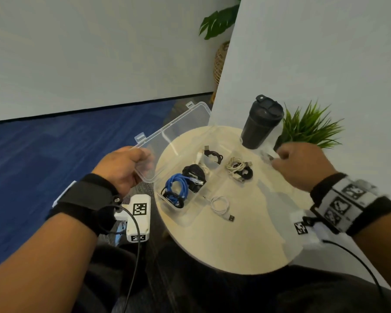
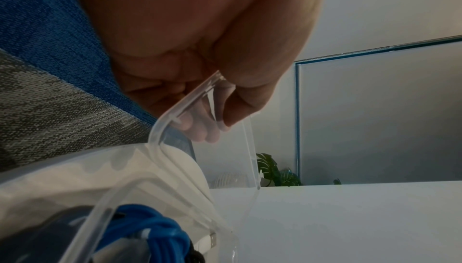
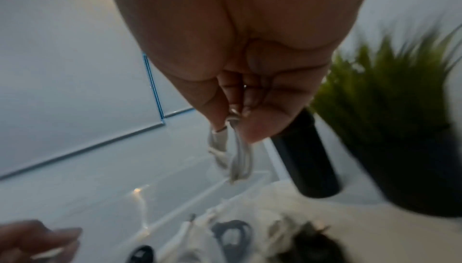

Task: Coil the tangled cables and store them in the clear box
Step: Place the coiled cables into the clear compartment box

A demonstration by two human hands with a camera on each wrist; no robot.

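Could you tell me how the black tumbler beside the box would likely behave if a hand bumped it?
The black tumbler is tall on a narrower base, so it would probably tip rather than slide. Standing near the table edge, it might then fall off.

No readable words, brand names or numbers anywhere. Only black-and-white square code markers: on the white camera unit [image 1: 137, 215] at the left wrist, on the grey-white band [image 1: 345, 203] at the right wrist, and on a small tag [image 1: 301, 228] beside that band.
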